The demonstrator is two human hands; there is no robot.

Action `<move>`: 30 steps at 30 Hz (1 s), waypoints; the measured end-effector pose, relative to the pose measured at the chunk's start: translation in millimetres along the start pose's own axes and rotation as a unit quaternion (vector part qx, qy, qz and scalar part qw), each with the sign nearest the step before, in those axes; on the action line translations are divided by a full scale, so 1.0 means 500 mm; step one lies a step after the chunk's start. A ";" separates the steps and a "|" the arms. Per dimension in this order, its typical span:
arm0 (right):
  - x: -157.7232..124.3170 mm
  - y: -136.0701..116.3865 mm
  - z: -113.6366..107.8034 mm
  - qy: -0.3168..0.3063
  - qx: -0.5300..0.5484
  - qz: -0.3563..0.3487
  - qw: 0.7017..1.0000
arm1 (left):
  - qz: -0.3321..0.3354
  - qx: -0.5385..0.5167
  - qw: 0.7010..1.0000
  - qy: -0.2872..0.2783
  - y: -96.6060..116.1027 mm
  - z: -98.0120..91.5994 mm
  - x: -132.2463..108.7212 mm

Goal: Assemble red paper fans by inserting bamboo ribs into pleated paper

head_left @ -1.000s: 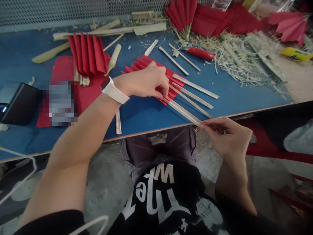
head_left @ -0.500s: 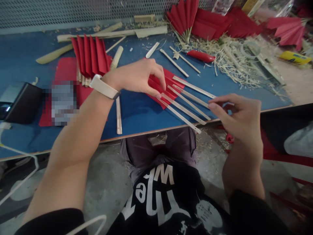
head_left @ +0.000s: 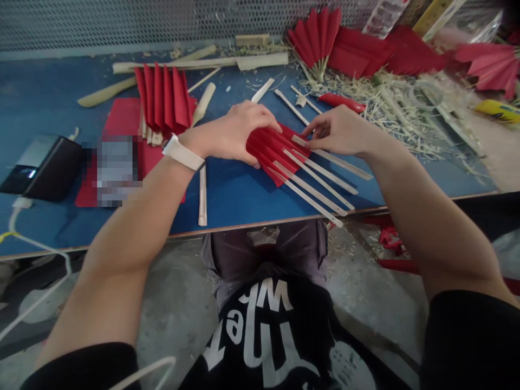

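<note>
A pleated red paper fan (head_left: 270, 151) lies on the blue table (head_left: 235, 195), with several pale bamboo sticks (head_left: 314, 184) sticking out of its folds toward the table's near edge. My left hand (head_left: 238, 132), with a white watch on its wrist, presses down on the fan's left part, fingers curled over the pleats. My right hand (head_left: 339, 130) rests at the fan's right edge, its fingertips pinching the top of the farthest bamboo stick (head_left: 337, 160).
Another folded red fan (head_left: 164, 97) stands on red paper at the left, beside a black device (head_left: 44, 168). More red fans (head_left: 353, 43), a red-handled knife (head_left: 341, 101) and bamboo shavings (head_left: 390, 103) fill the back right. Loose bamboo strips (head_left: 202, 189) lie about.
My right hand left the stick ends at the table's near edge and moved up onto the table to the fan's right side. The left hand stayed on the fan.
</note>
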State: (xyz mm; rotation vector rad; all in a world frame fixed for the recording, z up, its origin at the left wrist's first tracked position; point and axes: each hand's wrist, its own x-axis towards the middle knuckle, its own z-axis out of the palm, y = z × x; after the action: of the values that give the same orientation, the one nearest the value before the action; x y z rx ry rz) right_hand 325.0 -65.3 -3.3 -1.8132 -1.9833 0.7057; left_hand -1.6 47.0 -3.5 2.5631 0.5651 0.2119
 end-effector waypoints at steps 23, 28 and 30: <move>0.065 -0.052 0.066 0.041 0.208 0.023 0.977 | -0.502 0.115 0.840 0.173 0.046 -0.156 -0.119; 0.063 -0.022 0.051 -0.002 0.240 0.003 0.971 | -0.552 0.072 0.811 0.179 -0.018 -0.173 -0.153; 0.061 -0.009 0.044 -0.027 0.246 -0.007 0.969 | -0.549 0.052 0.816 0.173 -0.047 -0.176 -0.162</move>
State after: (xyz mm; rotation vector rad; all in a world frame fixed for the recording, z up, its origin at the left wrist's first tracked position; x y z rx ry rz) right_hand 305.2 -37.9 -20.7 -1.4907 -1.6540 1.1350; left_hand -104.9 69.5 56.7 1.8669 2.0926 0.2208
